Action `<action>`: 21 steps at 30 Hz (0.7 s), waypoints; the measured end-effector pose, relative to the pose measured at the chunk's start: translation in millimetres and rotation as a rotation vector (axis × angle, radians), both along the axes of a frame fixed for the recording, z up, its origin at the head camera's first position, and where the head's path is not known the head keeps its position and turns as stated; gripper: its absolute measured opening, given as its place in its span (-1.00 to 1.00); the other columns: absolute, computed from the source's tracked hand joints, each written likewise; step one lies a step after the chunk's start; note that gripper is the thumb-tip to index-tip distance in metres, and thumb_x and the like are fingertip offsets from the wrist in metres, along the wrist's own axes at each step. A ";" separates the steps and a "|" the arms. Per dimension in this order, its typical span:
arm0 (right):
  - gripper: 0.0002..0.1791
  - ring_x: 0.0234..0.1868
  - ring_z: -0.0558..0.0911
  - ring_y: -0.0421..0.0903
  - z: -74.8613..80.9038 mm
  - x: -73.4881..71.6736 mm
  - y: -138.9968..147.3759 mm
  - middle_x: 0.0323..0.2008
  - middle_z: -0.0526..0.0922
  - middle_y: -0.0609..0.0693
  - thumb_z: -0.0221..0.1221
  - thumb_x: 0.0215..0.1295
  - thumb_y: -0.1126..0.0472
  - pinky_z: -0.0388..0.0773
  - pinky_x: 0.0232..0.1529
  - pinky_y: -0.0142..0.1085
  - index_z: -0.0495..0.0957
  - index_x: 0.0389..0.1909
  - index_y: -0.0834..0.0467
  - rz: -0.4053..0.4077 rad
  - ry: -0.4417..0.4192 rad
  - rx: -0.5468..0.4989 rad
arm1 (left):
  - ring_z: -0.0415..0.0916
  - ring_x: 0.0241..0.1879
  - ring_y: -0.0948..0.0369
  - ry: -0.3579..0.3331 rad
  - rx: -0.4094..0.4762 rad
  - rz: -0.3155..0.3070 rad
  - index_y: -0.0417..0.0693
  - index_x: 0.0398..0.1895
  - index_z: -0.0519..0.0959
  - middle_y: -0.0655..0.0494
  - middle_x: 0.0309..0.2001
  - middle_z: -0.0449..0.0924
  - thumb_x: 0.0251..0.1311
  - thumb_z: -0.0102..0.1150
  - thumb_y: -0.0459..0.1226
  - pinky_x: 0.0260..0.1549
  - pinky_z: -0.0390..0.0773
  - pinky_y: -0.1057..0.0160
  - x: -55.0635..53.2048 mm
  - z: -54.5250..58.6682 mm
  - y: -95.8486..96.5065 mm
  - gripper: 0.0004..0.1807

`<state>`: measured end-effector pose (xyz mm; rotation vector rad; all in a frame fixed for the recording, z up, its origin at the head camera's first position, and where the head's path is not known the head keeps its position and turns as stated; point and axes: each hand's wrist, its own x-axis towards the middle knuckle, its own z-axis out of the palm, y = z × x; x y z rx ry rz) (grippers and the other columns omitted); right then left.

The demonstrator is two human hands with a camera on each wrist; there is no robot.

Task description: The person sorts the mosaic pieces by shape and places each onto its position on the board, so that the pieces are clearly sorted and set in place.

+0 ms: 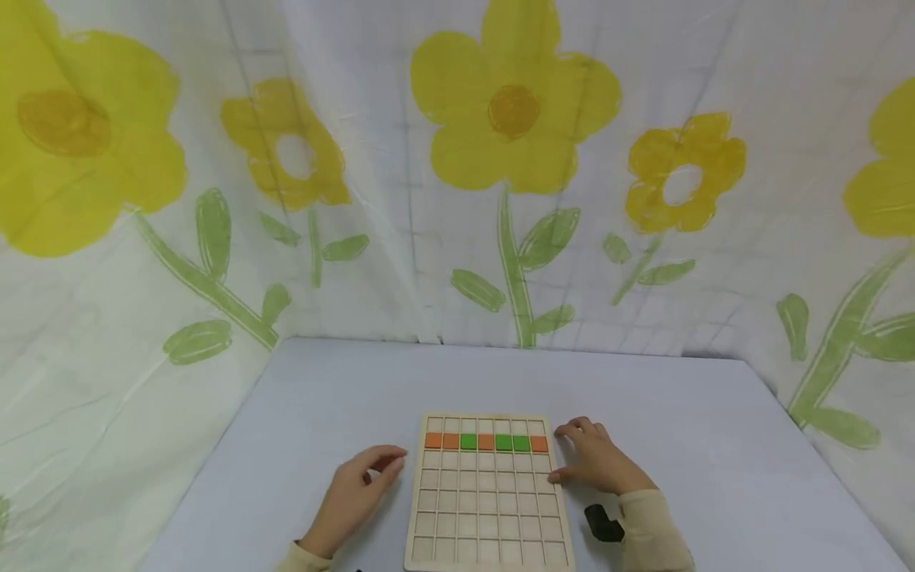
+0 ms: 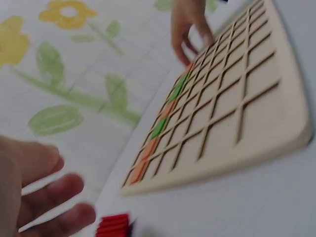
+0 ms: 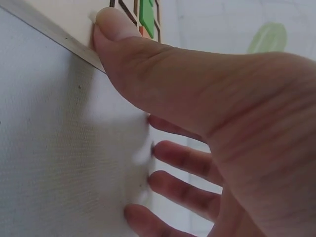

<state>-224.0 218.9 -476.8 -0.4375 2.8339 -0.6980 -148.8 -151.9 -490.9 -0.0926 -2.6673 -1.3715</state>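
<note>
A pale wooden grid board [image 1: 489, 415] lies on the table. Orange tiles [image 1: 433, 441] and green tiles [image 1: 468, 442] fill its second row from the far edge; the other cells hold no tiles. Left of the board, my left hand [image 1: 355, 494] is loosely curved, nothing between thumb and fingers. At the board's right side is my right hand [image 1: 596, 459], its fingers spread. In the right wrist view, the right thumb [image 3: 118, 29] rests on the board's edge while the other fingers [image 3: 185, 160] are down by the table surface, holding nothing.
A white table [image 1: 343, 381] carries the board. Behind it hangs a white curtain [image 1: 386, 238] printed with yellow flowers. A black object [image 1: 603, 524] is at the right wrist. A small red ridged object [image 2: 113, 225] shows low in the left wrist view.
</note>
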 end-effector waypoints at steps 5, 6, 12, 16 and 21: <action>-0.19 0.11 0.34 0.13 -0.7 0.0 0.4 0.14 0.38 0.13 0.48 -0.17 -0.16 0.40 0.05 0.10 0.48 0.11 0.14 0.005 0.013 -0.013 | 0.47 -0.29 0.32 -0.004 -0.093 0.125 0.01 -0.01 0.56 0.24 -0.28 0.58 0.13 0.32 -0.05 -0.43 0.42 0.37 -7.0 6.2 -26.4 -0.60; -0.19 0.11 0.34 0.13 -1.0 -0.3 0.6 0.15 0.38 0.13 0.48 -0.17 -0.16 0.40 0.05 0.10 0.48 0.11 0.13 0.006 0.014 -0.016 | 0.47 -0.28 0.30 -0.026 -0.109 0.126 -0.02 0.01 0.54 0.20 -0.25 0.57 0.11 0.33 -0.04 -0.43 0.43 0.37 -6.8 5.3 -30.2 -0.56; -0.17 0.13 0.31 0.12 -4.7 -2.6 5.9 0.18 0.35 0.11 0.45 -0.18 -0.22 0.39 0.06 0.11 0.45 0.13 0.08 0.002 0.010 -0.044 | 0.40 -0.36 0.27 -0.042 -0.179 0.130 -0.14 -0.10 0.53 0.08 -0.25 0.55 0.03 0.41 -0.09 -0.42 0.39 0.34 -7.4 -5.1 -34.7 -0.55; -0.15 0.14 0.31 0.11 -9.8 -4.6 7.7 0.19 0.33 0.09 0.43 -0.18 -0.27 0.39 0.06 0.10 0.45 0.14 0.05 0.003 0.019 -0.041 | 0.31 -0.42 0.28 -0.011 -0.213 0.139 -0.14 -0.19 0.54 0.09 -0.30 0.52 0.03 0.41 -0.10 -0.46 0.32 0.35 -7.8 -8.5 -31.4 -0.60; -0.14 0.16 0.30 0.12 -12.9 -4.2 8.7 0.22 0.31 0.11 0.43 -0.20 -0.29 0.39 0.06 0.12 0.44 0.15 0.03 -0.013 -0.001 -0.045 | 0.27 -0.46 0.28 -0.007 -0.242 0.139 -0.11 -0.23 0.56 0.09 -0.29 0.54 0.00 0.43 -0.12 -0.50 0.30 0.36 -10.4 -13.4 -27.8 -0.64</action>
